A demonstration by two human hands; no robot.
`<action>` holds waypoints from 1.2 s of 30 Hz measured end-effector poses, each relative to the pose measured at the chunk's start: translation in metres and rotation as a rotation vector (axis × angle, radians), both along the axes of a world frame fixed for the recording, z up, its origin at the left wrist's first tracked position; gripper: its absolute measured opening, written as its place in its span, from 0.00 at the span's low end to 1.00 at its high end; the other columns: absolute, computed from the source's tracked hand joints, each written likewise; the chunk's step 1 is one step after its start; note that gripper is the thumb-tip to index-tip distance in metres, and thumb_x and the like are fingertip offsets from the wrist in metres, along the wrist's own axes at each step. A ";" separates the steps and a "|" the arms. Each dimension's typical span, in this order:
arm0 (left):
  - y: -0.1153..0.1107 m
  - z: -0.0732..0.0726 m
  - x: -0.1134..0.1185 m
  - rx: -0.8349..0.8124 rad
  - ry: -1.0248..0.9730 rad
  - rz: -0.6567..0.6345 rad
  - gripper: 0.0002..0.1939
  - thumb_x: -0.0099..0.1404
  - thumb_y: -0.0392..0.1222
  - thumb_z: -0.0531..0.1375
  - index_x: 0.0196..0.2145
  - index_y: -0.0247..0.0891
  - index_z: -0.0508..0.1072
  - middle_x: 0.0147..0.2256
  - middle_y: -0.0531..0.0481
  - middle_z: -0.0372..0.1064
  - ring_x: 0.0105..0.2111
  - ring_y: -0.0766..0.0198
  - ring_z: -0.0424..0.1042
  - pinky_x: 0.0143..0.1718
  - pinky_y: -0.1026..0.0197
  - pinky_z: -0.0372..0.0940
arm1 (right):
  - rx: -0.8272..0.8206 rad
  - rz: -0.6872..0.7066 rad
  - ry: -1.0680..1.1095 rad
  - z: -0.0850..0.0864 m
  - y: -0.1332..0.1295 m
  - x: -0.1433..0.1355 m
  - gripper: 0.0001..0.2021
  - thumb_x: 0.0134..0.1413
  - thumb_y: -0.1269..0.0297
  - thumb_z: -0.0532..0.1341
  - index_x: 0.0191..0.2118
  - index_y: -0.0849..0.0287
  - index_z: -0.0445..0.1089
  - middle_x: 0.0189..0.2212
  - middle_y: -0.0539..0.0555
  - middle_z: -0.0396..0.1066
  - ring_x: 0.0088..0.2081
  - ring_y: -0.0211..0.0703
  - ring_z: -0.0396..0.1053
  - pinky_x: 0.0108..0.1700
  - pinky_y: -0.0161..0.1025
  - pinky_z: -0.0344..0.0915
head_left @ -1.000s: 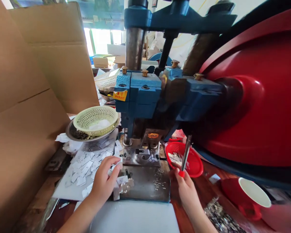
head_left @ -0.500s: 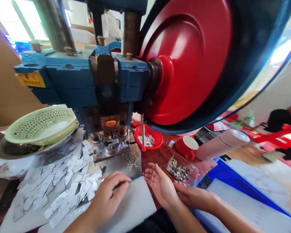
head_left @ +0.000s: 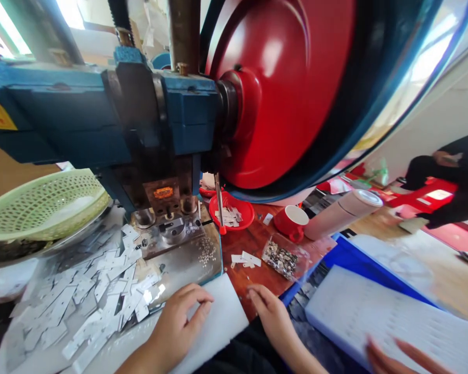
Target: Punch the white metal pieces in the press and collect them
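Note:
My left hand (head_left: 183, 319) rests over the white foam pad (head_left: 228, 304), fingers loosely curled, thumb a little apart from the index finger, nothing visible between them. To its left lies a heap of flat metal plates (head_left: 113, 280). My right hand (head_left: 271, 309) hovers at the red tabletop's near edge with bent, loose fingers and no object showing in it. Just beyond it are a few flat plates (head_left: 246, 258) and a clear bag of small metal parts (head_left: 283, 257). Ahead stands the press die (head_left: 173, 230), with tiny metal pieces (head_left: 207, 252) scattered on the bed beside it.
A blue press with a large red flywheel (head_left: 281, 98) fills the top. Around it are a green basket (head_left: 42, 208), a red basket (head_left: 247, 217), a red mug (head_left: 290, 221) and a flask (head_left: 343, 214). Another person's blurred hand (head_left: 390, 358) is by a white foam block (head_left: 374, 306) at right.
My right hand has turned from palm-up and drawn back, uncovering flat plates on the red table. The other person's hand has moved from beside it toward the lower right. The view shifted right.

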State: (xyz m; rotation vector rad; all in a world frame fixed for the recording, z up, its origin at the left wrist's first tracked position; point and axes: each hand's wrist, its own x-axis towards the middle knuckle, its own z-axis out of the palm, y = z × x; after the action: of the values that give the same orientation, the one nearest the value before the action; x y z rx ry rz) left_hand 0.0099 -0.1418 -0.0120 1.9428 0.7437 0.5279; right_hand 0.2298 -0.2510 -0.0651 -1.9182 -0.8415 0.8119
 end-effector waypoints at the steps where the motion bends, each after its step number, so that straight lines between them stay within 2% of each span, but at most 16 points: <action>1: 0.000 -0.001 0.000 0.003 0.006 -0.003 0.11 0.68 0.43 0.51 0.36 0.42 0.72 0.35 0.49 0.71 0.37 0.62 0.71 0.41 0.62 0.64 | -0.019 0.038 -0.169 0.000 0.001 0.009 0.16 0.52 0.52 0.56 0.36 0.58 0.73 0.35 0.57 0.75 0.39 0.49 0.72 0.46 0.44 0.66; 3: -0.001 -0.002 0.000 0.013 0.020 -0.003 0.11 0.68 0.43 0.51 0.36 0.42 0.72 0.35 0.49 0.71 0.37 0.63 0.71 0.42 0.62 0.64 | -0.088 0.096 -0.444 0.002 0.007 0.027 0.17 0.56 0.56 0.51 0.40 0.59 0.73 0.41 0.58 0.74 0.45 0.49 0.70 0.52 0.44 0.62; 6: -0.001 -0.004 0.000 0.032 0.032 0.011 0.10 0.68 0.43 0.51 0.37 0.42 0.73 0.36 0.49 0.71 0.38 0.63 0.71 0.42 0.63 0.64 | -0.301 0.114 -0.676 0.005 0.017 0.044 0.21 0.61 0.59 0.45 0.48 0.59 0.70 0.47 0.59 0.72 0.47 0.48 0.70 0.51 0.44 0.63; 9: -0.001 -0.005 0.000 0.040 0.038 0.020 0.10 0.68 0.43 0.52 0.36 0.42 0.73 0.35 0.49 0.72 0.37 0.62 0.71 0.41 0.63 0.64 | -0.497 0.157 -0.778 0.006 0.025 0.048 0.21 0.63 0.59 0.43 0.55 0.56 0.64 0.47 0.58 0.73 0.45 0.48 0.72 0.45 0.43 0.66; 13: 0.000 -0.006 0.001 0.049 0.045 0.019 0.10 0.67 0.43 0.52 0.36 0.42 0.73 0.35 0.49 0.72 0.37 0.62 0.71 0.40 0.63 0.64 | -0.591 0.217 -0.825 0.007 0.031 0.047 0.21 0.63 0.59 0.44 0.59 0.52 0.60 0.42 0.57 0.75 0.42 0.47 0.74 0.41 0.40 0.66; 17: 0.001 -0.006 0.001 0.051 0.057 0.016 0.11 0.68 0.43 0.51 0.36 0.42 0.73 0.35 0.49 0.72 0.37 0.63 0.71 0.40 0.63 0.64 | -0.564 0.215 -0.876 0.002 0.034 0.049 0.19 0.63 0.58 0.46 0.55 0.51 0.64 0.39 0.56 0.77 0.38 0.48 0.75 0.37 0.40 0.66; 21: 0.001 -0.007 0.000 0.046 0.064 0.008 0.11 0.68 0.43 0.51 0.37 0.42 0.73 0.35 0.49 0.72 0.37 0.63 0.71 0.41 0.63 0.64 | -0.509 0.199 -0.902 -0.007 0.035 0.050 0.18 0.63 0.60 0.46 0.51 0.54 0.68 0.42 0.57 0.76 0.40 0.47 0.74 0.39 0.38 0.66; 26: 0.001 -0.008 0.000 0.049 0.060 0.008 0.10 0.68 0.44 0.51 0.37 0.42 0.72 0.35 0.49 0.71 0.37 0.63 0.71 0.41 0.63 0.64 | -0.484 0.105 -0.890 -0.008 0.032 0.049 0.19 0.64 0.61 0.44 0.50 0.56 0.69 0.42 0.57 0.76 0.40 0.46 0.74 0.40 0.39 0.66; 32: 0.002 -0.007 0.001 0.091 0.044 0.010 0.10 0.67 0.43 0.52 0.37 0.42 0.72 0.34 0.50 0.72 0.36 0.63 0.71 0.40 0.63 0.64 | -0.286 -0.087 -0.650 -0.008 0.019 0.047 0.21 0.62 0.56 0.44 0.45 0.57 0.72 0.42 0.56 0.75 0.43 0.48 0.73 0.44 0.40 0.65; 36: 0.001 -0.006 0.001 0.106 0.051 0.004 0.10 0.67 0.42 0.52 0.36 0.42 0.73 0.34 0.50 0.72 0.36 0.63 0.72 0.39 0.63 0.65 | -0.279 -0.085 -0.610 -0.008 0.015 0.048 0.22 0.61 0.55 0.44 0.42 0.57 0.73 0.40 0.56 0.76 0.42 0.48 0.73 0.43 0.39 0.66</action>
State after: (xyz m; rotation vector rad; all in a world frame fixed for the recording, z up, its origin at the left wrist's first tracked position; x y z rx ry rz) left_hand 0.0110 -0.1406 -0.0180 2.0598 0.7653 0.5314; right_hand 0.2781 -0.2357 -0.0736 -2.4869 -1.0295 0.2911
